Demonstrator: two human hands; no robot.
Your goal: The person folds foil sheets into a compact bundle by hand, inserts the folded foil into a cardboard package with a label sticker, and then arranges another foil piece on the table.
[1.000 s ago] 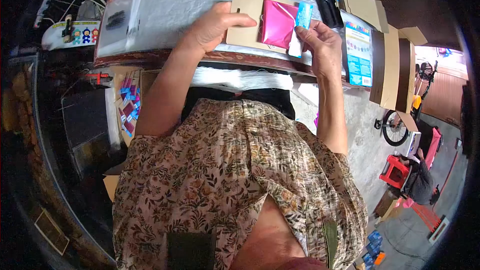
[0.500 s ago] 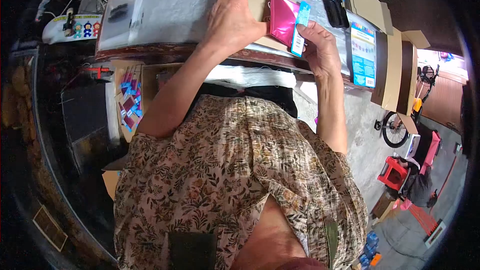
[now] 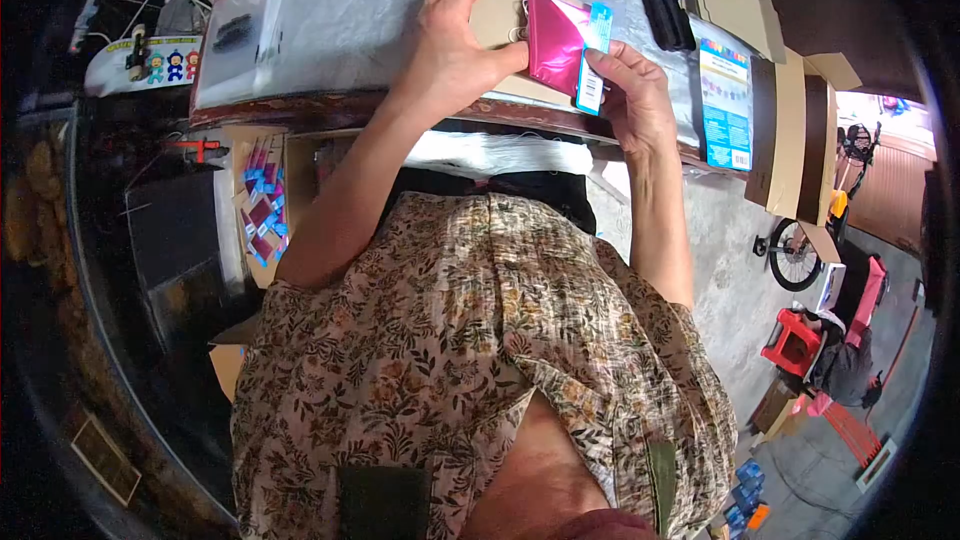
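A bench (image 3: 330,35) covered in clear plastic sheeting is running across the top of the frame. At upper centre, the left hand (image 3: 462,28) is pinching the left edge of a shiny pink foil packet (image 3: 553,40) against a cardboard sheet (image 3: 497,20). The right hand (image 3: 630,90) is gripping the packet's blue header card (image 3: 594,58). The packet is sitting between both hands; it looks light, thin and slippery, best held by its stiffer card. A black object (image 3: 668,15) is lying at the upper right.
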